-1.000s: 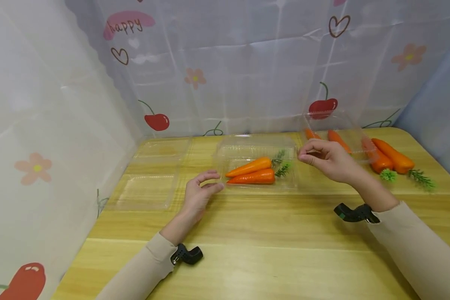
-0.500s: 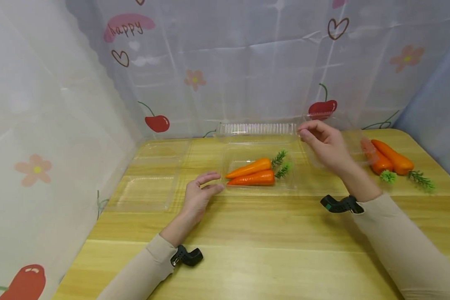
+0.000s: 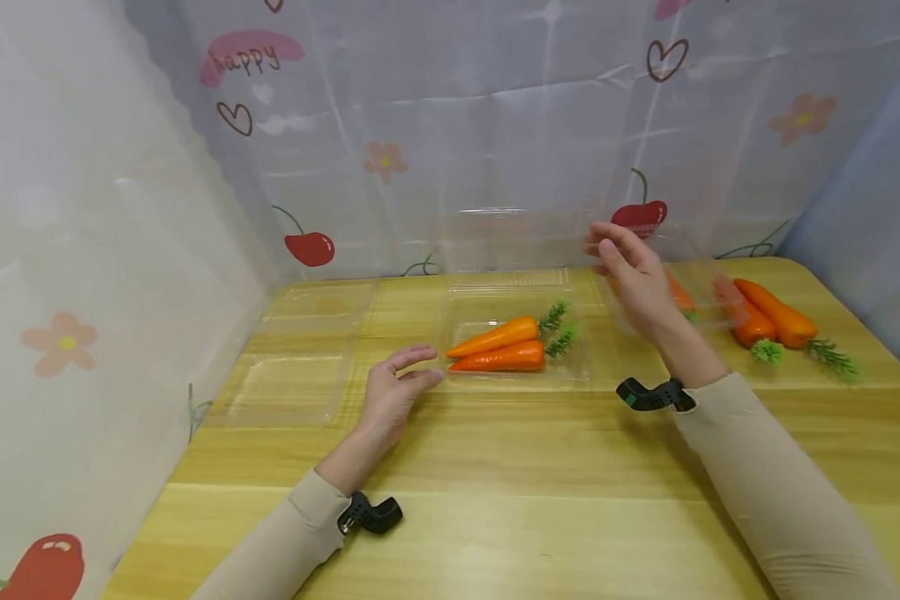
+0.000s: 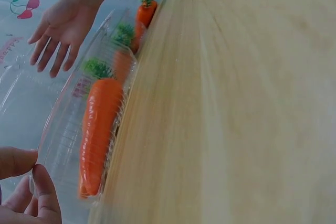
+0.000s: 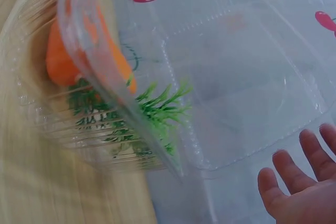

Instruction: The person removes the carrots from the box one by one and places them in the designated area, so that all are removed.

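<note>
Two orange carrots (image 3: 504, 343) with green tops lie side by side in the tray of a clear plastic clamshell box (image 3: 516, 373). The box's hinged lid (image 3: 513, 242) stands raised at the back. My left hand (image 3: 397, 392) pinches the box's left rim between thumb and fingertip, plain in the left wrist view, where the left fingers (image 4: 47, 192) show. Beside the raised lid's right edge is my right hand (image 3: 633, 275), its fingers spread and relaxed. In the right wrist view the right fingers (image 5: 291, 171) hold nothing and sit apart from the lid.
At the left lies another clear open box (image 3: 292, 383). Behind my right hand is a further clear box (image 3: 708, 250) with a carrot (image 3: 678, 292) partly hidden. Two more carrots (image 3: 776, 315) lie at the right of the wooden table (image 3: 495, 517). A printed curtain (image 3: 510, 108) hangs behind.
The box's lid has swung up and back to near upright. My right hand has risen with it, moved slightly left, and loosened its fingers from the lid. My left hand has stayed at the rim.
</note>
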Available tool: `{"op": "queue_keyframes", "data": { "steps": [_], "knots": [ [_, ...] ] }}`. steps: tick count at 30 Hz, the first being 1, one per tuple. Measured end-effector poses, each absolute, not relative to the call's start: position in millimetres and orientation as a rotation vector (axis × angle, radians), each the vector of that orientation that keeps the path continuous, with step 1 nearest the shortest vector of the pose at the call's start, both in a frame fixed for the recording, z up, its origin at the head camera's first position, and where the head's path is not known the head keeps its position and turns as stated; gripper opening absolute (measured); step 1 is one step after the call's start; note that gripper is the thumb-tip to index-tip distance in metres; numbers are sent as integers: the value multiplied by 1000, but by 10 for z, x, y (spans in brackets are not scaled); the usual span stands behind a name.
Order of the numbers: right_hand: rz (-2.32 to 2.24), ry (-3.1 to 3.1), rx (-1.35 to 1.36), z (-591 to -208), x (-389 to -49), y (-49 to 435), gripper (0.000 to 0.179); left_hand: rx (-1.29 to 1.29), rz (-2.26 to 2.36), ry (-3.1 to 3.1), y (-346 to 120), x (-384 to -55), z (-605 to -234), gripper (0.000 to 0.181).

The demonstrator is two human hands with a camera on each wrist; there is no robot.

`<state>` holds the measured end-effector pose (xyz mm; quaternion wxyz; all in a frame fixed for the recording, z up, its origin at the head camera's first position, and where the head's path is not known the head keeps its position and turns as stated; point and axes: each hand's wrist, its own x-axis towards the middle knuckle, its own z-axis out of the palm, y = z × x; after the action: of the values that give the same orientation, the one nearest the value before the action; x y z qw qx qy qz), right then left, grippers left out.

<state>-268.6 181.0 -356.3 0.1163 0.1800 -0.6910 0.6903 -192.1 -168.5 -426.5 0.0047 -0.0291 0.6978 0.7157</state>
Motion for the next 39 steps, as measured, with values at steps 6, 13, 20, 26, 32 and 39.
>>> {"op": "queue_keyframes", "data": {
  "steps": [6, 13, 20, 26, 32, 39],
  "knots": [
    [2069, -2183, 391, -3605, -2751, 1793, 62, -89, 2247, 2168, -1685, -1914, -4249, 39],
    [2112, -2298, 281, -3592, -2831, 1703, 66, -78, 2258, 2164, -1692, -1928, -4257, 39],
    [2112, -2349, 205, -3608, -2885, 1600, 67, -92, 2252, 2157, -1684, -1921, -4270, 41],
    [2117, -2394, 198, -3659, -2939, 1561, 67, -88, 2259, 2159, -1684, -1916, -4256, 41],
    [2087, -2473, 180, -3668, -2934, 1548, 67, -96, 2274, 2159, -1683, -1914, -4238, 41],
    [2014, -2615, 148, -3714, -2923, 1523, 68, -112, 2267, 2163, -1693, -1904, -4239, 40]
  ]
}}
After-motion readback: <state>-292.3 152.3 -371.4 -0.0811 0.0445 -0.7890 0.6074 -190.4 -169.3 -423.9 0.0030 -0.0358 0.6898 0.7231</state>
